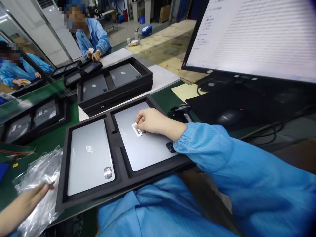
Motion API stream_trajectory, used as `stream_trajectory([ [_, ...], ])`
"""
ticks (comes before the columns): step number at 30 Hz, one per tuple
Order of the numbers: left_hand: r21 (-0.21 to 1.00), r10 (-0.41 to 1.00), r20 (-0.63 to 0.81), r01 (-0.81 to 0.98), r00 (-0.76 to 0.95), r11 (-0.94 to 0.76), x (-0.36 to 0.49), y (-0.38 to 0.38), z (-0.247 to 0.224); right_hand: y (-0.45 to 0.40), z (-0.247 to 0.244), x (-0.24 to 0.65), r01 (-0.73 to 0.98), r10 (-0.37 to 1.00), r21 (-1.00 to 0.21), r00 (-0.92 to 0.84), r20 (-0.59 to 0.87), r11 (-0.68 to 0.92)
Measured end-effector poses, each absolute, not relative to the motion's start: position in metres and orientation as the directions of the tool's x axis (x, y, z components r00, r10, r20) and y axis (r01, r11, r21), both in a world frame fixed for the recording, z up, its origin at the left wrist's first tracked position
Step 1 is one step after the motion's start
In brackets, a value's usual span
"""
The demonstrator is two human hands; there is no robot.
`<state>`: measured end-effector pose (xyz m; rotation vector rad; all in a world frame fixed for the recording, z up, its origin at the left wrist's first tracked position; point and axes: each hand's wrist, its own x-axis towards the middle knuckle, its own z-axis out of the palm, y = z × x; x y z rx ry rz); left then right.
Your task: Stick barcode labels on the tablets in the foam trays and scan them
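My right hand (149, 121) pinches a small white barcode label (137, 130) between thumb and fingers, just over the back of the right-hand grey tablet (144, 153). My right wrist covers part of that tablet near its camera. The left-hand tablet (86, 164) lies face down beside it, with a logo and a camera block showing. Both sit in the recesses of a black foam tray (120, 158). My left hand (26, 205), slightly blurred, is over clear plastic bags (43, 171) left of the tray. Its fingers are stretched out, and a small brownish piece shows at the fingertips.
Behind stand stacked black trays (116, 90) with two more tablets. Another tray (32, 120) with bagged tablets lies at the left. A barcode scanner (182, 112), a mouse (229, 117) and a monitor (247, 39) are at the right. Two people in blue work across the bench.
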<state>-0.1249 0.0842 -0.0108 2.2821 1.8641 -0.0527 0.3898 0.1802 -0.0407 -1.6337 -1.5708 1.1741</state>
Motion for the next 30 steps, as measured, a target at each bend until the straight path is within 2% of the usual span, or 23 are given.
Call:
stream_trajectory([
  [1,0.111,0.980,-0.095,0.980,0.176,-0.165,-0.102,0.094,0.003,0.181,-0.042,0.390,0.457,0.980,-0.880,-0.081,-0.183,-0.126],
  [2,0.093,0.980,0.030,0.976,0.196,-0.198,-0.070,0.104,0.018,0.182,-0.043,0.390,0.440,0.984,-0.891,-0.075,-0.162,-0.113],
  [4,0.081,0.884,0.212,0.894,0.416,-0.441,0.015,0.123,0.044,0.182,-0.042,0.393,0.365,0.994,-0.927,-0.024,-0.104,-0.088],
  [5,0.095,0.775,0.228,0.779,0.589,-0.620,0.061,0.131,0.052,0.181,-0.040,0.395,0.306,0.997,-0.949,0.023,-0.076,-0.079],
  [7,0.151,0.478,0.077,0.464,0.875,-0.873,0.147,0.143,0.050,0.175,-0.034,0.404,0.167,0.989,-0.984,0.143,-0.032,-0.056],
  [8,0.158,0.347,0.007,0.341,0.938,-0.927,0.184,0.148,0.041,0.171,-0.032,0.411,0.104,0.979,-0.994,0.204,-0.016,-0.038],
  [11,0.123,0.181,-0.067,0.188,0.981,-0.974,0.258,0.160,0.003,0.150,-0.029,0.436,-0.004,0.929,-0.998,0.365,0.051,0.056],
  [15,0.053,0.162,-0.032,0.163,0.986,-0.985,0.290,0.167,-0.026,0.122,-0.037,0.472,0.021,0.883,-0.994,0.458,0.105,0.107],
  [19,0.156,0.214,-0.065,0.222,0.975,-0.963,0.290,0.165,-0.018,0.121,-0.035,0.490,0.054,0.882,-0.997,0.466,0.075,0.056],
  [21,0.176,0.217,0.011,0.212,0.976,-0.961,0.286,0.164,-0.008,0.129,-0.030,0.486,0.053,0.872,-0.998,0.486,0.062,0.042],
  [22,0.178,0.204,0.096,0.185,0.974,-0.966,0.283,0.165,-0.002,0.134,-0.029,0.480,0.067,0.880,-0.997,0.471,0.057,0.029],
  [25,0.186,0.144,0.444,0.067,0.884,-0.980,0.266,0.170,0.022,0.145,-0.028,0.452,0.277,0.968,-0.961,0.242,0.070,0.001],
  [26,0.206,0.148,0.514,0.046,0.845,-0.977,0.259,0.172,0.032,0.147,-0.029,0.441,0.354,0.987,-0.935,0.148,0.069,0.012],
  [28,0.272,0.196,0.527,0.054,0.827,-0.961,0.245,0.176,0.051,0.151,-0.030,0.423,0.441,0.997,-0.896,0.034,0.068,0.046],
  [30,0.309,0.236,0.475,0.091,0.848,-0.947,0.237,0.177,0.063,0.151,-0.030,0.414,0.453,0.997,-0.889,0.009,0.073,0.061],
])
